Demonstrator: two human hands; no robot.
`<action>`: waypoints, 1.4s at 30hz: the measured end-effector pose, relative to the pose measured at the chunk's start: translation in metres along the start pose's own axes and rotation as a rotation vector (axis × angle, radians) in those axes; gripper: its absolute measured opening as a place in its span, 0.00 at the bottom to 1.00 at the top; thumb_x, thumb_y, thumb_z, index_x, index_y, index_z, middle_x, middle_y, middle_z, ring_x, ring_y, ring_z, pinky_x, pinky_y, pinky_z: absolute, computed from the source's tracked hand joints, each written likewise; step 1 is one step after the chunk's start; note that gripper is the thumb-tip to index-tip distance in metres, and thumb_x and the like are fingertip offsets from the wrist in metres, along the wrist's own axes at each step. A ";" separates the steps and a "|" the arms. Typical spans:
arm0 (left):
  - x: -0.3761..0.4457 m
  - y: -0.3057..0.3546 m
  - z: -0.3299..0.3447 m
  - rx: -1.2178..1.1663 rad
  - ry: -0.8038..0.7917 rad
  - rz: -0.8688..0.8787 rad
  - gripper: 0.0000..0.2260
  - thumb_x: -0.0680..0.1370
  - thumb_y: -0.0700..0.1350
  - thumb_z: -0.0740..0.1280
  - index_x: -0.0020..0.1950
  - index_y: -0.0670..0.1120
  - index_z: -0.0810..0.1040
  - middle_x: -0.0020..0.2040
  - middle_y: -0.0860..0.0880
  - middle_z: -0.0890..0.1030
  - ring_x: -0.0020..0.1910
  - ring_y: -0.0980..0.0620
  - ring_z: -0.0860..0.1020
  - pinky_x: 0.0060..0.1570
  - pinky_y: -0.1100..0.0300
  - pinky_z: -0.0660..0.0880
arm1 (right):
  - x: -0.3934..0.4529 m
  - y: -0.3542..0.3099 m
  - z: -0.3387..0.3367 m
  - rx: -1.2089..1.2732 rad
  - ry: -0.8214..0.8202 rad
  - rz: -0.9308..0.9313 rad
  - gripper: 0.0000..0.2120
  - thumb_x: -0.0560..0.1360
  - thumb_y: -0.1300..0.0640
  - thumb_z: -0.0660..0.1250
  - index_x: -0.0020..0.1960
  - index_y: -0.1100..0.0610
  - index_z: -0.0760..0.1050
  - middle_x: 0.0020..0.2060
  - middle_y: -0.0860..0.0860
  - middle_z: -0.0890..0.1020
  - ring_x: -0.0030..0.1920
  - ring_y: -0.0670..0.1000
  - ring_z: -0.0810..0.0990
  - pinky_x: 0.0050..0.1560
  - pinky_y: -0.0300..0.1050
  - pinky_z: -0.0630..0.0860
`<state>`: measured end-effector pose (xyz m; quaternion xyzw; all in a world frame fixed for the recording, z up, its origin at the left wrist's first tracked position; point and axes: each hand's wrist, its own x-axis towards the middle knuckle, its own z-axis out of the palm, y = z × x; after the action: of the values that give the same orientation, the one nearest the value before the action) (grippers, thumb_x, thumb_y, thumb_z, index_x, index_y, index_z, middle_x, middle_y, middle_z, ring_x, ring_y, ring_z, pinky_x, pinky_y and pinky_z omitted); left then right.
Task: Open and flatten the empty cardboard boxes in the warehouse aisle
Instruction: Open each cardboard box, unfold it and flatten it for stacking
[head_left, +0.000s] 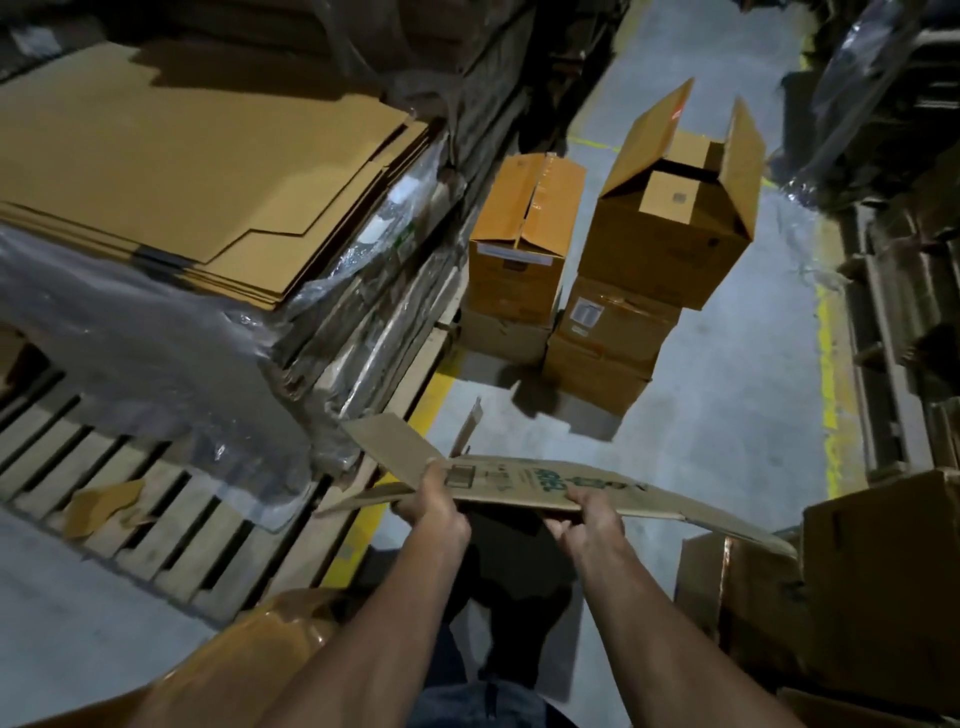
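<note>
I hold a flattened cardboard box (524, 480) with green print nearly level in front of me, above the aisle floor. My left hand (434, 504) grips its near edge toward the left, thumb on top. My right hand (592, 512) grips the same edge further right, thumb on top and fingers curled beneath. Ahead in the aisle stand two stacks of cardboard boxes: a taped box (522, 228) tops the left stack, and a box with its flaps raised (675, 218) tops the right stack.
A tall pile of flat cardboard sheets (197, 171) wrapped in plastic film sits on a wooden pallet (130, 499) at the left. More boxes (872, 587) crowd the right foreground. Yellow floor lines (828, 395) border the grey aisle. Racks of cardboard line the right.
</note>
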<state>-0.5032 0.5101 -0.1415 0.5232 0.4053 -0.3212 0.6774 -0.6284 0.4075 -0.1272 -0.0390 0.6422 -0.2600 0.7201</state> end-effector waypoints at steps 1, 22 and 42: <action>0.004 0.000 -0.006 -0.025 0.030 0.025 0.28 0.65 0.48 0.81 0.59 0.41 0.74 0.55 0.38 0.82 0.48 0.37 0.83 0.50 0.38 0.80 | -0.003 0.001 -0.005 0.008 -0.019 0.003 0.24 0.76 0.75 0.60 0.70 0.62 0.68 0.59 0.65 0.79 0.53 0.66 0.80 0.28 0.60 0.80; -0.074 0.096 -0.011 -0.084 -0.251 0.359 0.12 0.72 0.25 0.68 0.48 0.39 0.71 0.53 0.34 0.81 0.46 0.37 0.81 0.45 0.40 0.81 | -0.080 0.004 0.023 0.388 -0.370 0.163 0.36 0.63 0.73 0.67 0.67 0.49 0.74 0.57 0.59 0.84 0.59 0.62 0.81 0.64 0.67 0.74; -0.091 0.250 0.014 -0.423 -0.663 0.375 0.14 0.71 0.31 0.67 0.57 0.33 0.79 0.52 0.38 0.84 0.46 0.43 0.84 0.40 0.45 0.83 | -0.139 -0.003 0.192 0.250 -0.801 0.038 0.32 0.67 0.73 0.67 0.68 0.54 0.75 0.57 0.60 0.84 0.56 0.62 0.83 0.59 0.70 0.76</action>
<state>-0.3273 0.5591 0.0528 0.3058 0.1206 -0.2534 0.9098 -0.4533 0.4102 0.0330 -0.0376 0.2758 -0.2867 0.9167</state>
